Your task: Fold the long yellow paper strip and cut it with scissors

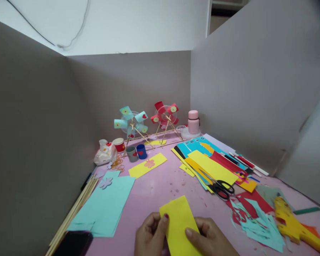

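Grey partition boards [138, 81] stand on three sides of a pink desk [160, 181], and together they make a small working corner. From the head view, both hands are low at the near edge of the desk. The left hand [149, 236] and the right hand [208, 238] hold one yellow paper strip [179, 224] between them; the grip of each hand is closed on the strip, with the left thumb on its left edge and the right thumb lying on its lower part. The strip stands up from the hands and leans a little to the left. To the left of the hands lies a light blue paper sheet [106, 206], and beside it there is a bundle of thin wooden sticks [74, 209] and a dark flat object [73, 243] at the bottom edge. Further back lies another yellow strip with an orange flower shape [148, 164]. On the right, black scissors [222, 187] rest on a stack of coloured papers [210, 160], near red and blue paper scraps [256, 217] and a yellow glue gun [296, 224]. At the back wall stand a blue paper windmill [130, 122] and a red paper windmill [165, 113], with a pink bottle [193, 122] to their right and small cups [136, 153] in front.
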### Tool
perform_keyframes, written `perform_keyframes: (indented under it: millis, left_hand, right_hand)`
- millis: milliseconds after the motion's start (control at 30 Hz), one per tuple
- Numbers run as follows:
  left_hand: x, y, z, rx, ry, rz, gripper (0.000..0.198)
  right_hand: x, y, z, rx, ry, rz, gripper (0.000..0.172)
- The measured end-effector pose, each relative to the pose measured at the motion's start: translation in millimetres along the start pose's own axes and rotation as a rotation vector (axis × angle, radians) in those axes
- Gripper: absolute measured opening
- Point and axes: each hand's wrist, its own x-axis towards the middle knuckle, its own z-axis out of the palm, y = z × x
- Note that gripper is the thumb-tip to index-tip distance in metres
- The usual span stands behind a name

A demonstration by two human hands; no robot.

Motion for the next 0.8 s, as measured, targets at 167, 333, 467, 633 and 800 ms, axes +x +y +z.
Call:
perform_keyframes:
  millis: [167,333,467,633,800]
  left_hand:
    - [-2,4,-2.9,0.064,0.055,0.057,0.04]
    - [-1,5,-4.4,0.146,0.047,0.077,0.034]
    - [-3,-3,-0.5,0.204,-0.007,0.044,0.033]
    - [-13,-18,13.9,0.186,-0.284,-0.21,0.035]
    - [-23,-30,22.9,0.115,-0.463,-0.399,0.041]
  right_hand:
    - [-1,3,3,-0.015,-0.05,0.011,0.047]
    - [-3,-1,10,0.105,-0.081,0.031,0.038]
    - [-4,-12,10,0.064,0.099,0.019,0.042]
    - [-2,-21,3,0.098,0.28,0.018,0.039]
    - [3,-27,-7,0.176,0.439,-0.055,0.038]
